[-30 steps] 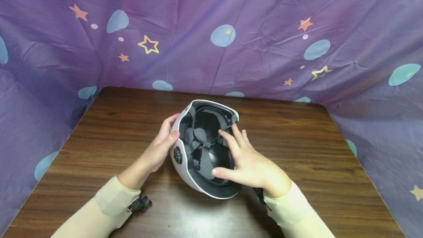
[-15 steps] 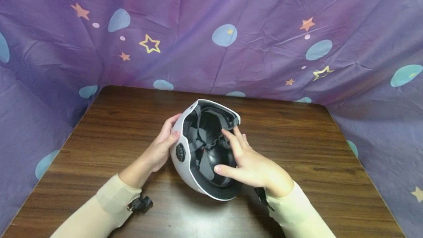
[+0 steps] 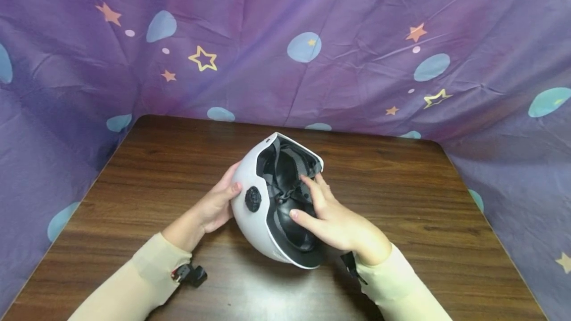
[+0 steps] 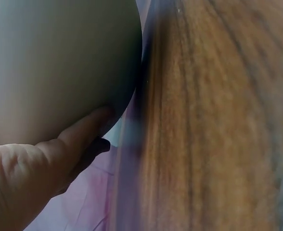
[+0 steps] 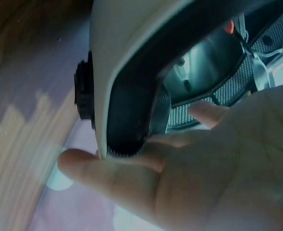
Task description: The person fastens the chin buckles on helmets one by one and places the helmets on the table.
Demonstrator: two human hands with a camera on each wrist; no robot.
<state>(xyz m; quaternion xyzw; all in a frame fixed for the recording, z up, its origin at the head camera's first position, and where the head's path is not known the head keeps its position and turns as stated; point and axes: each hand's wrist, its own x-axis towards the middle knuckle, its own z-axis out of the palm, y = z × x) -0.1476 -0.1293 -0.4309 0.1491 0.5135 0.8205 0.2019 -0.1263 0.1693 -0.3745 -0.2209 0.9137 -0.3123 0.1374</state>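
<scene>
A white helmet (image 3: 250, 232) is tilted above the middle of the table, its dark padded inside facing up and to the right. A round black vent (image 3: 253, 199) sits on its left side. My left hand (image 3: 218, 204) grips the shell from the left, thumb on the outside; its other fingers are partly hidden. Straight, spread fingers of my right hand (image 3: 339, 219) touch the rim at the right, with the thumb and index finger over the opening. Grey and black chin straps (image 3: 285, 194) lie inside. In the left wrist view, the helmet shell (image 4: 59, 62) rests against the left hand's fingers.
The brown wooden table (image 3: 147, 177) reaches out on all sides of the helmet. A purple curtain (image 3: 250, 24) with stars and blue spots hangs behind and beside it. Small black devices (image 3: 191, 275) are worn at both wrists.
The helmet has turned to the right, so more white shell and the whole vent show and less of the inside. My left hand has shifted slightly with it; the right hand barely moved.
</scene>
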